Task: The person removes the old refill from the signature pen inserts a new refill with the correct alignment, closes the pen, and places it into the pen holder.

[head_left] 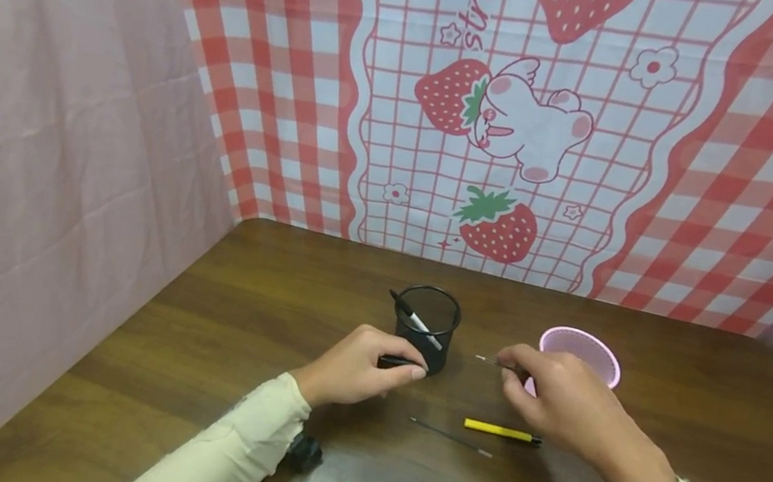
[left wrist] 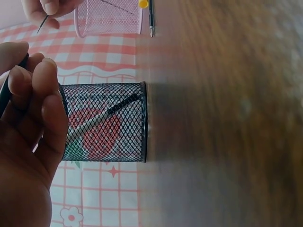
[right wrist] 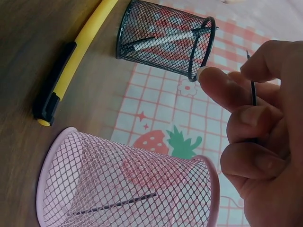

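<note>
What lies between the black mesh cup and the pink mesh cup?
In the head view, part of the right hand and the thin rod it pinches show between them.

Your left fingers (head_left: 402, 374) pinch a slim black pen (head_left: 392, 361), partly hidden, near the black mesh cup (head_left: 441, 357). Your right fingers (head_left: 514, 354) pinch a thin dark refill (head_left: 491, 362), its pale tip pointing left, above the desk (head_left: 252, 321).
</note>
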`<state>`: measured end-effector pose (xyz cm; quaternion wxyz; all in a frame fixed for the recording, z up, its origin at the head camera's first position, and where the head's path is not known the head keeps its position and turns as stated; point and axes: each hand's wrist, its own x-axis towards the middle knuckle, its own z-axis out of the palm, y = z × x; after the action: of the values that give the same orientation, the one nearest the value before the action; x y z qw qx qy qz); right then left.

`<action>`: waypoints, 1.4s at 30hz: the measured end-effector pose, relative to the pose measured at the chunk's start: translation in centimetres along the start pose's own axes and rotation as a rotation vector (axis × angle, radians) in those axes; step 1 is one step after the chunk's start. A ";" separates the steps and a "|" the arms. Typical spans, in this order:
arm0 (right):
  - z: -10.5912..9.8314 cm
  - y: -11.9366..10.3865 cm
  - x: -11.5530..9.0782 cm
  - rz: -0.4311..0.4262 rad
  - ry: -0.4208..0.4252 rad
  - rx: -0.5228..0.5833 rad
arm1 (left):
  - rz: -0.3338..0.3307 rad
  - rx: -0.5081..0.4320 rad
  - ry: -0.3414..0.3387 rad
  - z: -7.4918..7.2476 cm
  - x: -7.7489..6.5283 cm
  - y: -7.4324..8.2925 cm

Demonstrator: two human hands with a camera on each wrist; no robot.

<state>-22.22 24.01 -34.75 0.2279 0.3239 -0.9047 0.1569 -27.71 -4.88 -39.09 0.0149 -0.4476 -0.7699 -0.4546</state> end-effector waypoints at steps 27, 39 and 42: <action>0.5 0.4 0.1 -0.087 0.050 0.049 | 0.000 -0.004 -0.001 0.1 0.1 0.2; 0.7 0.3 0.2 -0.140 0.071 0.174 | -0.010 -0.010 0.011 0.1 0.2 0.3; 0.9 0.2 0.2 -0.126 0.047 0.184 | -0.016 -0.016 0.012 0.2 0.2 0.2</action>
<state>-22.77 23.71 -35.43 0.2281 0.3959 -0.8587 0.2321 -27.60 -4.58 -38.95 0.0122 -0.4389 -0.7698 -0.4633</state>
